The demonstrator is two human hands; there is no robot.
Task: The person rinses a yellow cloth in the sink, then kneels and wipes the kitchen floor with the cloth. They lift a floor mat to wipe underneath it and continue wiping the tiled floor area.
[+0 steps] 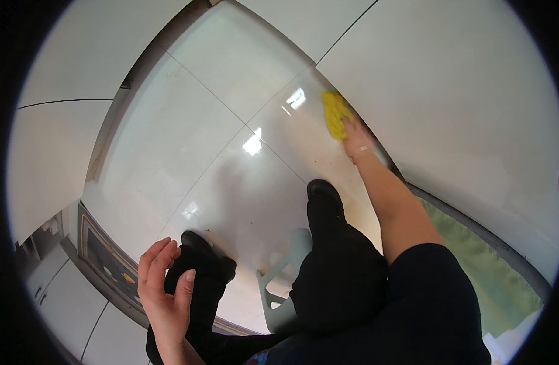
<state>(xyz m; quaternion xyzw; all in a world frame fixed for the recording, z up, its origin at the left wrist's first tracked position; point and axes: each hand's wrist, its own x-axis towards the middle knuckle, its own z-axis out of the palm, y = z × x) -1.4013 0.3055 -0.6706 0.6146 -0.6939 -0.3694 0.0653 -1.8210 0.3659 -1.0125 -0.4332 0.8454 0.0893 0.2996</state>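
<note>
My right hand (pixel 358 139) is stretched out low at the right, its fingers pressed on a yellow cloth (pixel 336 116). The crumpled cloth lies on the glossy tiled floor (pixel 206 150), close along the foot of the white cabinet panels at the right. A thin band circles my right wrist. My left hand (pixel 163 283) hangs in the air at the lower left, above my left leg, with nothing in it and the thumb apart from the fingers.
A pale green plastic stool (pixel 284 283) stands beneath me between my black-clad legs. White cabinets (pixel 56 150) line the left side. A dark patterned mat (pixel 106 255) lies at the lower left, and green fabric (pixel 484 269) shows at the lower right. Dark specks dot the floor.
</note>
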